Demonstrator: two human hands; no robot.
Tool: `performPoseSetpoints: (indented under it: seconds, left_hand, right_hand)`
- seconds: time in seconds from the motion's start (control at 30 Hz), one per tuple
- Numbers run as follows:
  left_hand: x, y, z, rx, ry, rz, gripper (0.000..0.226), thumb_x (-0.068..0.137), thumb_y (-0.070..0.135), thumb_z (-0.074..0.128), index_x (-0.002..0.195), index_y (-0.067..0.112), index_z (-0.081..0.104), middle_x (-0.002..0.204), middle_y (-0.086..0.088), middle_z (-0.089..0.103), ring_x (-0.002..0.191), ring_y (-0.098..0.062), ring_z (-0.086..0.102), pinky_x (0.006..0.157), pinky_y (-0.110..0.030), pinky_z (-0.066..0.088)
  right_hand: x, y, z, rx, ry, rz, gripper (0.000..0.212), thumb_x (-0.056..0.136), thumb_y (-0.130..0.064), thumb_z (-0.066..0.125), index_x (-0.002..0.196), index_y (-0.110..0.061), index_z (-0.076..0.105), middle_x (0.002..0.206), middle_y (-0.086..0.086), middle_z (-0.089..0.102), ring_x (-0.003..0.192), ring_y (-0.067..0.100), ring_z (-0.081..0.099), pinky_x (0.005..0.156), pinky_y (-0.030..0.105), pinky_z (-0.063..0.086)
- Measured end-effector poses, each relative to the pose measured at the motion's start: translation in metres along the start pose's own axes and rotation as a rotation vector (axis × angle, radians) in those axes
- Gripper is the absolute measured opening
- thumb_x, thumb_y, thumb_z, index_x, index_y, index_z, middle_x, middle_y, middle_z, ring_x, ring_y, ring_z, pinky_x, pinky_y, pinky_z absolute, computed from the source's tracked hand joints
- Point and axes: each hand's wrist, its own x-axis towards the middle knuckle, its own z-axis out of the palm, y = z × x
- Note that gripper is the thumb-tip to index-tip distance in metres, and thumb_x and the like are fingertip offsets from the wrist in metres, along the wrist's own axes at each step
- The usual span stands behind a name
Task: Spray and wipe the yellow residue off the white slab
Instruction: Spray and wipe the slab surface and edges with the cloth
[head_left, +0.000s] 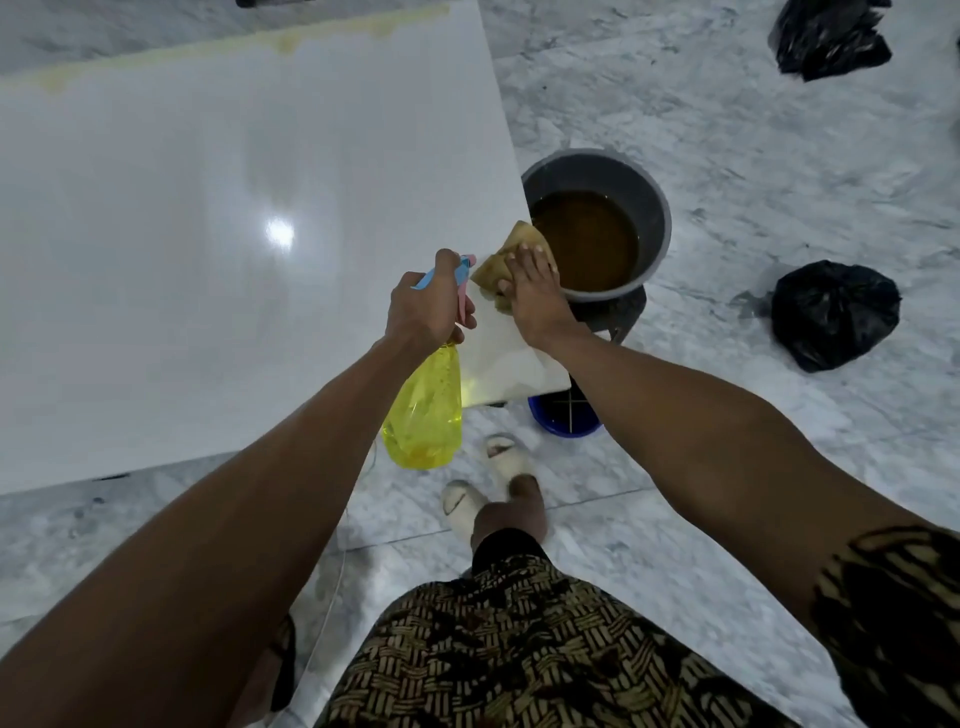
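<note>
A large glossy white slab (218, 234) fills the left and centre of the view. Yellow residue (285, 39) streaks its far edge. My left hand (428, 306) grips the neck of a yellow spray bottle (426, 410) with a blue and pink trigger head, held over the slab's near right corner. My right hand (535, 296) presses flat on a yellowish-brown cloth (506, 260) at the slab's right edge, fingers spread over it.
A grey bucket (623, 176) of brown liquid stands on the marble floor right of the slab. A blue tub (563, 415) sits under the slab's corner. Two black plastic bags (836, 317) lie on the right. My feet in white sandals (506, 457) stand below.
</note>
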Motion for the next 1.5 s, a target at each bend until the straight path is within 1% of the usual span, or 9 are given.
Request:
performPoseSetpoints:
  seconds: [0.57, 0.67, 0.73, 0.87, 1.0, 1.1, 1.23, 1.33, 1.5]
  left_hand:
    - [-0.123, -0.068, 0.042, 0.002, 0.082, 0.014, 0.057, 0.087, 0.056, 0.044, 0.106, 0.012, 0.074, 0.075, -0.015, 0.073, 0.068, -0.029, 0.071, 0.050, -0.028, 0.050]
    - [-0.148, -0.077, 0.060, -0.018, 0.083, 0.008, 0.065, 0.083, 0.059, 0.044, 0.117, 0.011, 0.074, 0.082, -0.019, 0.073, 0.063, -0.028, 0.066, 0.053, -0.031, 0.052]
    - [-0.165, -0.082, 0.071, -0.022, 0.089, 0.012, 0.055, 0.099, 0.050, 0.043, 0.115, 0.006, 0.073, 0.077, -0.016, 0.070, 0.059, -0.024, 0.062, 0.053, -0.031, 0.052]
    - [-0.196, -0.084, 0.084, -0.065, 0.092, 0.030, 0.051, 0.106, 0.042, 0.043, 0.115, 0.003, 0.074, 0.081, -0.021, 0.069, 0.061, -0.026, 0.063, 0.045, -0.025, 0.049]
    - [-0.217, -0.068, 0.088, -0.107, 0.057, 0.074, 0.045, 0.102, 0.046, 0.043, 0.102, 0.018, 0.078, 0.078, -0.021, 0.070, 0.066, -0.028, 0.065, 0.052, -0.027, 0.049]
    - [-0.217, -0.055, 0.088, -0.110, 0.050, 0.076, 0.059, 0.079, 0.061, 0.045, 0.102, 0.019, 0.079, 0.078, -0.023, 0.073, 0.067, -0.031, 0.065, 0.068, -0.040, 0.051]
    - [-0.203, -0.033, 0.084, -0.046, 0.038, 0.084, 0.077, 0.072, 0.071, 0.045, 0.116, 0.016, 0.077, 0.097, -0.025, 0.074, 0.080, -0.035, 0.069, 0.072, -0.042, 0.057]
    - [-0.180, -0.014, 0.073, 0.021, 0.049, 0.077, 0.061, 0.098, 0.057, 0.046, 0.117, 0.005, 0.071, 0.094, -0.017, 0.067, 0.070, -0.023, 0.061, 0.054, -0.030, 0.049]
    - [-0.137, 0.017, 0.049, 0.081, 0.031, 0.080, 0.059, 0.100, 0.058, 0.046, 0.109, 0.004, 0.068, 0.092, -0.015, 0.065, 0.071, -0.026, 0.060, 0.061, -0.033, 0.049]
  right_hand:
    - [-0.172, 0.006, 0.033, 0.092, -0.106, -0.041, 0.072, 0.103, -0.017, 0.050, 0.158, -0.007, 0.005, 0.166, 0.013, -0.009, 0.153, 0.031, -0.014, 0.122, 0.043, -0.007]
    - [-0.202, 0.008, 0.040, 0.430, -0.252, 0.184, 0.067, 0.104, -0.021, 0.046, 0.159, -0.010, 0.009, 0.167, 0.005, -0.002, 0.153, 0.031, -0.010, 0.124, 0.044, -0.001]
    - [-0.233, 0.010, 0.028, 0.676, -0.417, 0.351, 0.058, 0.104, -0.025, 0.048, 0.155, -0.008, 0.027, 0.161, 0.006, 0.025, 0.152, 0.033, 0.016, 0.121, 0.040, 0.022]
    - [-0.276, 0.017, 0.007, 1.129, -0.407, 0.497, 0.043, 0.108, -0.031, 0.038, 0.137, -0.003, 0.052, 0.136, 0.014, 0.057, 0.105, 0.022, 0.062, 0.087, 0.032, 0.048]
    - [-0.302, 0.034, -0.017, 1.623, -0.311, 0.548, 0.045, 0.105, -0.045, 0.039, 0.115, -0.011, 0.068, 0.110, 0.010, 0.073, 0.100, 0.024, 0.068, 0.093, 0.041, 0.054]
    - [-0.297, 0.044, -0.036, 1.892, -0.218, 0.538, 0.054, 0.104, -0.051, 0.038, 0.137, -0.014, 0.058, 0.134, 0.014, 0.063, 0.124, 0.031, 0.060, 0.109, 0.050, 0.044]
    - [-0.276, 0.040, -0.067, 2.212, -0.210, 0.439, 0.053, 0.103, -0.046, 0.039, 0.142, -0.012, 0.054, 0.140, 0.015, 0.059, 0.128, 0.032, 0.057, 0.099, 0.047, 0.053]
    - [-0.252, 0.023, -0.087, 2.324, -0.203, 0.415, 0.056, 0.102, -0.047, 0.037, 0.141, -0.011, 0.055, 0.141, 0.017, 0.057, 0.132, 0.034, 0.053, 0.104, 0.048, 0.048]
    - [-0.198, -0.007, -0.114, 2.330, -0.143, 0.444, 0.055, 0.100, -0.050, 0.041, 0.137, -0.012, 0.058, 0.134, 0.018, 0.063, 0.129, 0.036, 0.054, 0.113, 0.049, 0.039]
